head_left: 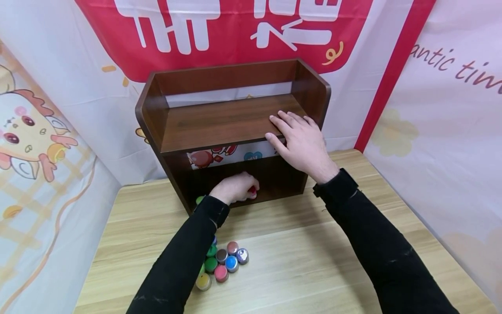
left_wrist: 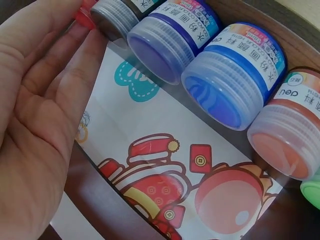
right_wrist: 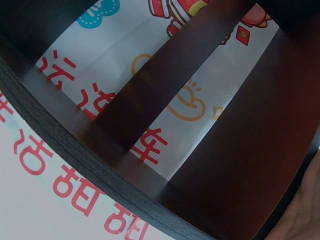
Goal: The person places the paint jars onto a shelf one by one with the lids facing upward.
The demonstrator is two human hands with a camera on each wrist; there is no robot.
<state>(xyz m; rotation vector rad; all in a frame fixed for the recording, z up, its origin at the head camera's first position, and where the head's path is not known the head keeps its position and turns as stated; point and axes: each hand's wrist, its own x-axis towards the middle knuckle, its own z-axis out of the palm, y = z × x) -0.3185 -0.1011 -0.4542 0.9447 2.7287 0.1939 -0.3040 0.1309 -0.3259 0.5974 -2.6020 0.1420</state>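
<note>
My left hand (head_left: pixel 235 187) reaches into the lower compartment of a dark brown wooden shelf (head_left: pixel 223 120) and pinches a red paint jar (head_left: pixel 252 191). In the left wrist view only part of the red jar (left_wrist: pixel 85 18) shows between the fingertips. It is beside a dark brown jar (left_wrist: pixel 114 20), at the end of a row with a purple jar (left_wrist: pixel 162 45), a blue jar (left_wrist: pixel 235 75), an orange jar (left_wrist: pixel 292 127) and a green one (left_wrist: pixel 313 190). My right hand (head_left: pixel 302 146) rests on the middle board's right side, fingers extended.
Several loose paint jars, among them a pink one (head_left: pixel 221 273) and a yellow one (head_left: pixel 203 281), stand on the wooden table (head_left: pixel 298 257) near my left forearm. Printed cloths hang behind the shelf and on both sides.
</note>
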